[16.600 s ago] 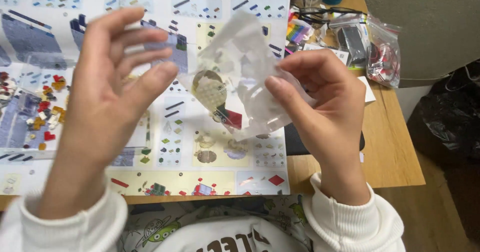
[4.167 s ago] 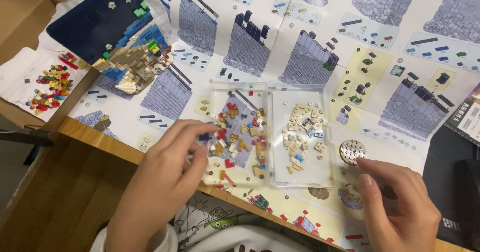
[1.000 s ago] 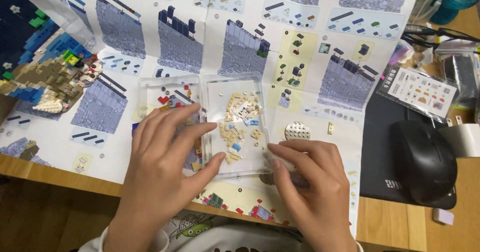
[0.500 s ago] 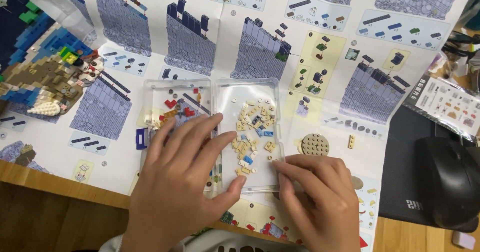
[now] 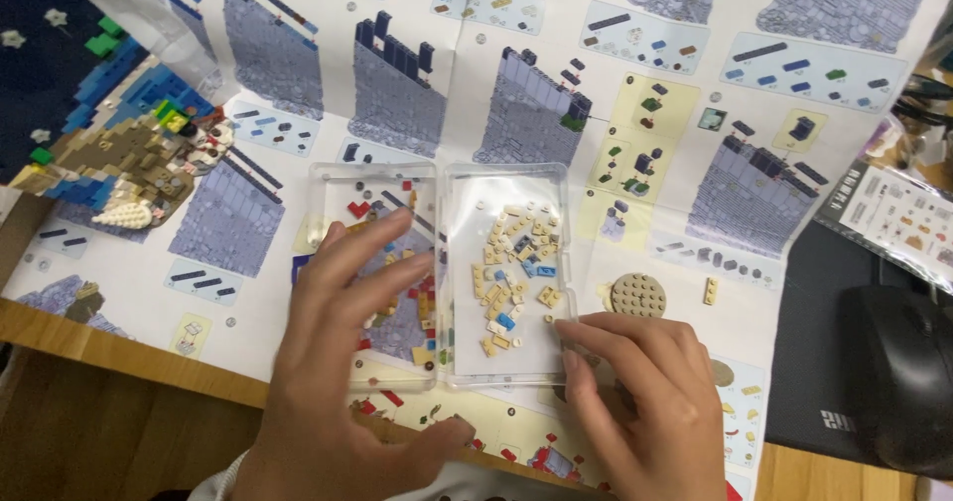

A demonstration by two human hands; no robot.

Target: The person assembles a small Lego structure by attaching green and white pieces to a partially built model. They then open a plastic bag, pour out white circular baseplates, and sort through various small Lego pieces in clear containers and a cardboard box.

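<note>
A large instruction sheet (image 5: pixel 556 114) covers most of the wooden desk (image 5: pixel 109 402), printed with grey-blue building steps and small part diagrams. At the upper left lies a partly built brick mosaic (image 5: pixel 94 134) in dark blue, tan and green, overlapping the sheet's corner. At the right edge a black computer mouse (image 5: pixel 903 372) sits on a dark pad (image 5: pixel 814 362), well apart from the work.

In the middle of the sheet rests a clear plastic tray (image 5: pixel 442 273), opened flat into two shallow halves side by side. The right half holds loose tan pieces with a few blue ones; the left half holds red, yellow and dark pieces, partly hidden under fingers.

The left hand (image 5: pixel 342 362) lies open, fingers spread flat across the left half, pressing down on it and gripping nothing. The right hand (image 5: pixel 650 412) is loosely curled, its fingertips touching the lower right corner of the tray; nothing is seen held in it.

Just beside the right hand, a round tan studded plate (image 5: pixel 637 294) lies on the sheet, with a small tan brick (image 5: pixel 711 290) near it.
</note>
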